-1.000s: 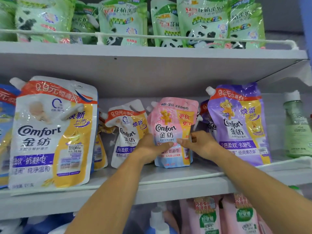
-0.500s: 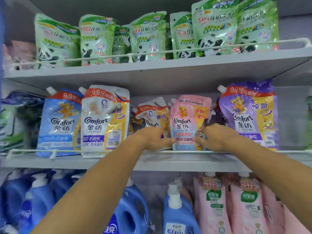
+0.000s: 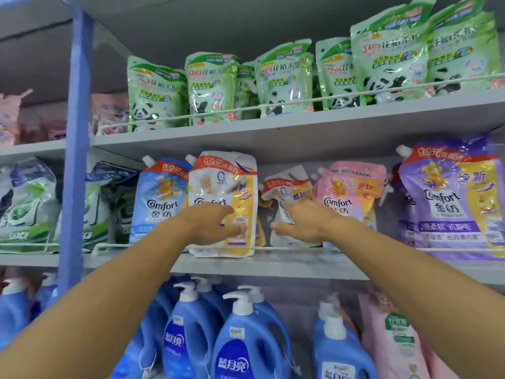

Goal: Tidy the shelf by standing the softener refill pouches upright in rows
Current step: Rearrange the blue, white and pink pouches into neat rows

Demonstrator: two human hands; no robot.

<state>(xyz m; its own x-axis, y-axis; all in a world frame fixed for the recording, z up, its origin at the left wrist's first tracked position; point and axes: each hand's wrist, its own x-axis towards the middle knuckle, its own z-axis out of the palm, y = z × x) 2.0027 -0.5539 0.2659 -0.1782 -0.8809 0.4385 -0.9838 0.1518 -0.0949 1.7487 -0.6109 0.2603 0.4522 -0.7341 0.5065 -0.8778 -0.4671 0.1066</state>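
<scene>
The left hand (image 3: pixel 210 222) rests with spread, straight fingers on the upright white-and-yellow plastic softener pouch (image 3: pixel 218 176) at the front of the grey shelf (image 3: pixel 273 265). The right hand (image 3: pixel 303 222), fingers also straight, touches the smaller tilted white pouch (image 3: pixel 287 187).

Count: blue pouch (image 3: pixel 161 198), 1; white pouches (image 3: pixel 224 173), 2; pink pouch (image 3: pixel 352 187), 1; purple pouch (image 3: pixel 448 203), 1 plainly seen; green pouches (image 3: pixel 284 83), at least 6; pump bottles (image 3: pixel 246 351), at least 5

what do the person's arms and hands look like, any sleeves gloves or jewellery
The left arm and right arm are bare, with no sleeve in view. The left hand and right hand wear no gloves, and no watch, ring or bracelet shows.
</scene>
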